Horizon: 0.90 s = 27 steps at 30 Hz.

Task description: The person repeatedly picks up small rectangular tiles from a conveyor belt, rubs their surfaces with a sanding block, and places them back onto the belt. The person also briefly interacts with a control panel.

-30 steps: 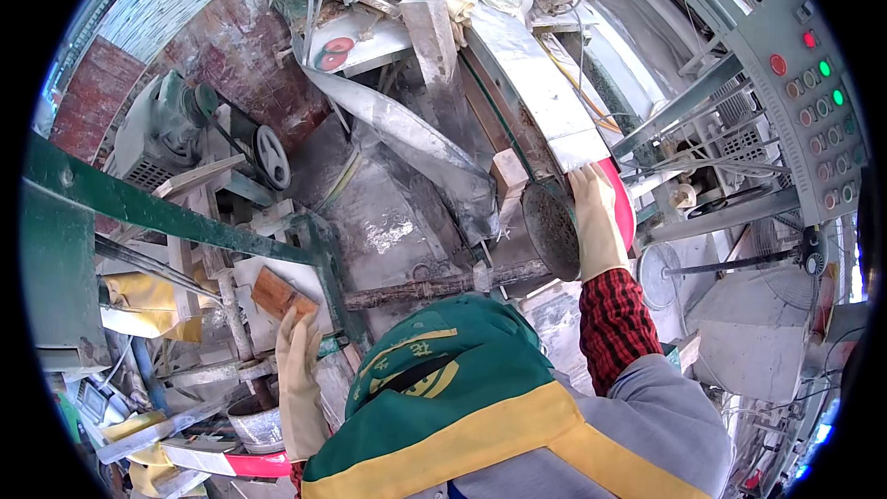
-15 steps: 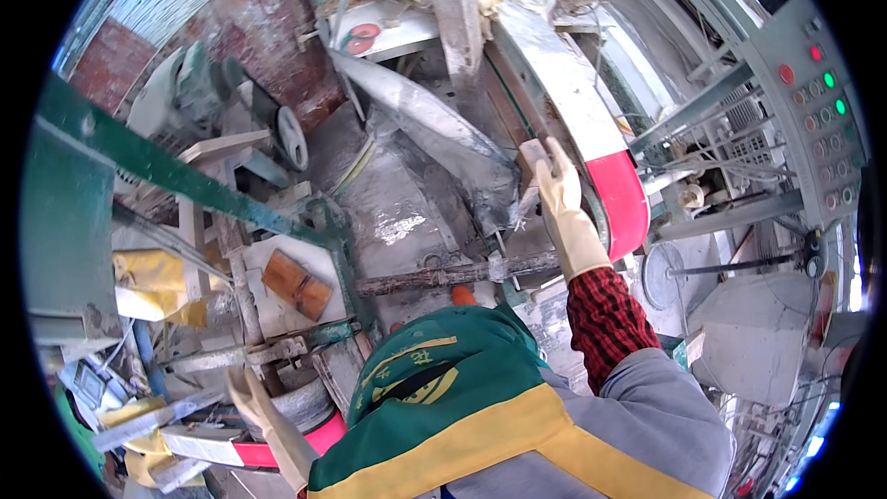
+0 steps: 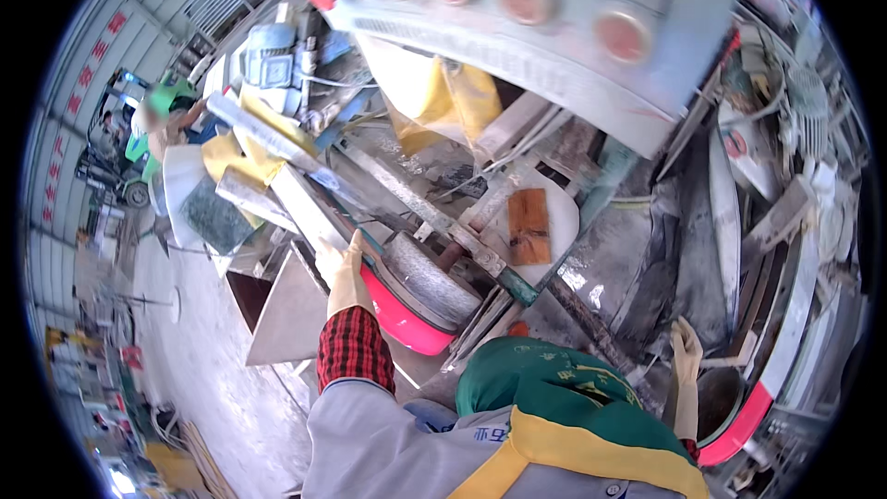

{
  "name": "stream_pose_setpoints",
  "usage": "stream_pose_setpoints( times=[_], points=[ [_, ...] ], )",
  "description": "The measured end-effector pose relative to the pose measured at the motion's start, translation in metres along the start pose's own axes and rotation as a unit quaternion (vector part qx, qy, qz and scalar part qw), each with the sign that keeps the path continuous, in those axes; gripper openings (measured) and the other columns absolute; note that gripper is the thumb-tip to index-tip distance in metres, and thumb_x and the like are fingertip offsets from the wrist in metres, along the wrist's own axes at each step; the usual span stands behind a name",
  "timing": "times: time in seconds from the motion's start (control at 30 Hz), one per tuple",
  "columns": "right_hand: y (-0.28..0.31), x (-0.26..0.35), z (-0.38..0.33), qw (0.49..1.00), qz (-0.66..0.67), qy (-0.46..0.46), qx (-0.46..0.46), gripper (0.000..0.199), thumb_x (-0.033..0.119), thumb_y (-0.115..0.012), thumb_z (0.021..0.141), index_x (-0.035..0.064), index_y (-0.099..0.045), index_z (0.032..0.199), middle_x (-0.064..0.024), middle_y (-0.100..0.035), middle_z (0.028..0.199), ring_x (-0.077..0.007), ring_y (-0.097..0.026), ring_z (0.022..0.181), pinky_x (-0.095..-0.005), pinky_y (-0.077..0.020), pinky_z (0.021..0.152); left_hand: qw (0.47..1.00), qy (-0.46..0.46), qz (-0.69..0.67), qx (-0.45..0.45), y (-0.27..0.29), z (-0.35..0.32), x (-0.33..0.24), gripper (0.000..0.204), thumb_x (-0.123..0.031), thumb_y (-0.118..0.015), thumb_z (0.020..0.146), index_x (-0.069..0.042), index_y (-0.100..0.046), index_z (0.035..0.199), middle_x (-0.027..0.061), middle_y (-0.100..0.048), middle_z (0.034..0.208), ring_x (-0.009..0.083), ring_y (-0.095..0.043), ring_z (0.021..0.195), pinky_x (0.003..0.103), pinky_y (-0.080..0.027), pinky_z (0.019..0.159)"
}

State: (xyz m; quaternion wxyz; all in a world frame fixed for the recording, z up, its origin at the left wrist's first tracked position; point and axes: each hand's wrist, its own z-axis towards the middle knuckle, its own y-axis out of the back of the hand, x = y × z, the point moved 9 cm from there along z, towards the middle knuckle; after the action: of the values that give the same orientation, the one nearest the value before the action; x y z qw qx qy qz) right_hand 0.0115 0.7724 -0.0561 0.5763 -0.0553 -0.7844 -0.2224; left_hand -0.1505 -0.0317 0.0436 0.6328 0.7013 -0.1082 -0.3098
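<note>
Pink basin (image 3: pixel 407 323) under left hand (image 3: pixel 344 270)

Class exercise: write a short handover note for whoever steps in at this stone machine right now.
Left hand: gloved, on the edge of a grey stone strip; grip unclear.
Right hand: gloved, fingers straight, holding nothing, beside the dark pink-rimmed disc.
A pink-rimmed wheel sits just right of the left hand; a brown tile lies beyond it.
Done: nothing lifted. Left: strip not clear of the wheel.
</note>
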Motion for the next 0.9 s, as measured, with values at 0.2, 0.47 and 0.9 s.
stream_pose_setpoints(
  times=[0.2,0.47,0.9],
  points=[
    [0.011,-0.007,0.004,0.998,0.043,-0.043,0.009,0.038,0.01,-0.056,0.096,-0.0001,-0.055,0.133,-0.0107,-0.066,0.118,-0.0133,-0.063,0.099,-0.0253,-0.0507,0.085,0.998,0.058,0.008,0.04,0.022,-0.024,0.001,0.108,-0.059,-0.077,0.069,-0.01,-0.025,0.15,0.0209,-0.04,0.142,0.0368,-0.041,0.132,0.042,-0.036,0.11],
    [-0.023,-0.022,-0.003,0.996,0.019,-0.065,0.062,0.04,0.01,-0.055,0.095,-0.0009,-0.052,0.134,-0.0122,-0.066,0.116,-0.0145,-0.064,0.096,-0.0266,-0.0517,0.084,0.999,-0.007,0.012,0.029,0.005,-0.02,0.008,0.11,-0.054,-0.08,0.067,-0.011,-0.023,0.151,0.0196,-0.029,0.15,0.036,-0.034,0.137,0.04,-0.035,0.112],
    [-0.097,0.001,0.009,0.984,0.035,-0.023,0.17,0.041,0.007,-0.056,0.095,-0.004,-0.05,0.134,-0.0181,-0.067,0.113,-0.0209,-0.066,0.097,-0.0306,-0.0536,0.086,0.986,-0.083,-0.144,0.001,-0.003,-0.094,0.029,0.096,-0.025,-0.089,0.057,0.003,-0.043,0.137,0.0225,-0.056,0.123,0.0335,-0.056,0.115,0.038,-0.046,0.101]
  ],
)
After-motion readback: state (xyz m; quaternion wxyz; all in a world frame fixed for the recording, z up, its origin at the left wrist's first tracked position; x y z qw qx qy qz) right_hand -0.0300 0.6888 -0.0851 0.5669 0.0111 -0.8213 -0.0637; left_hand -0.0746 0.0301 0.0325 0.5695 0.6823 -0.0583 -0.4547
